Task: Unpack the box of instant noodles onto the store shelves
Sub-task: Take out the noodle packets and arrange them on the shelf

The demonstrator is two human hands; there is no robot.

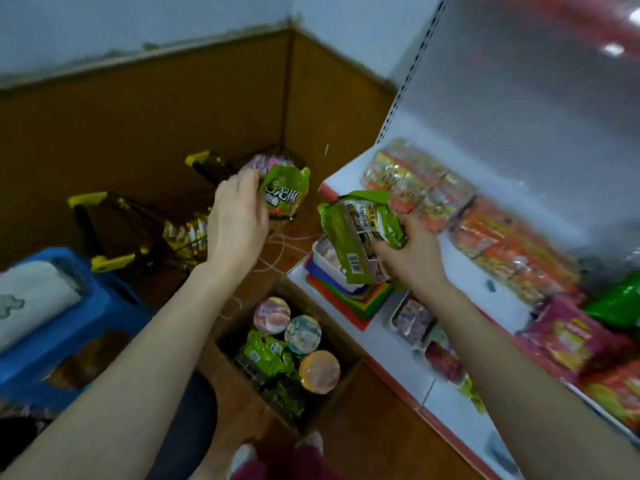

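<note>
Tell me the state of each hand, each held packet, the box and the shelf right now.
Left hand: gripping one green packet, off the shelf.
Left green packet: held, printed front facing the camera.
Right hand: gripping another green packet at the shelf's front edge.
Right green packet: held, barcode side facing the camera.
Cardboard box: open, cups and green packets inside.
Shelf: partly stocked.

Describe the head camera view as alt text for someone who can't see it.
A person's left hand and right hand each grip a green noodle packet, the left packet over the floor, the right packet at the edge of a white shelf stocked with orange packets. Below, an open cardboard box holds cup noodles and more green packets.
</note>
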